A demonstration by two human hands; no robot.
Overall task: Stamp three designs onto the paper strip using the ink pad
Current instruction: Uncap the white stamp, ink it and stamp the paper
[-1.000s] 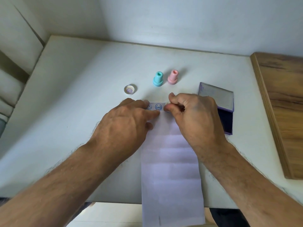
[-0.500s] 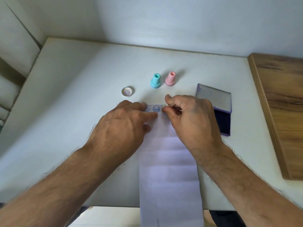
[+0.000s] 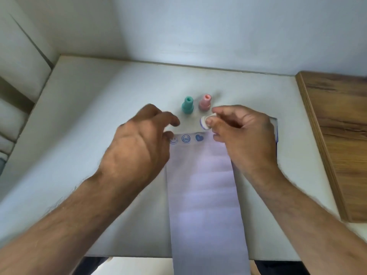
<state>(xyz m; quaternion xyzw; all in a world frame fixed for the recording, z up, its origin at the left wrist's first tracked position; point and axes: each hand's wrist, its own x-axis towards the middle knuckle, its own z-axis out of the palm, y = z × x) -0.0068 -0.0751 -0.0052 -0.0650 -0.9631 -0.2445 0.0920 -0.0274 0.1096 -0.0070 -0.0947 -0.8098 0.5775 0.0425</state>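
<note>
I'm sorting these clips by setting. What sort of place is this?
Probably a room at home, at a small craft spot: a plain white table pushed into a bare wall corner, a wooden board beside it, and toy stamps by a paper strip.

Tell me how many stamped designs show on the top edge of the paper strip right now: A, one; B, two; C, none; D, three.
D: the paper strip carries three blue prints in a row at its far end, a smiley, a second round face and a heart, while the right hand pinches a white stamp lifted clear of it.
</note>
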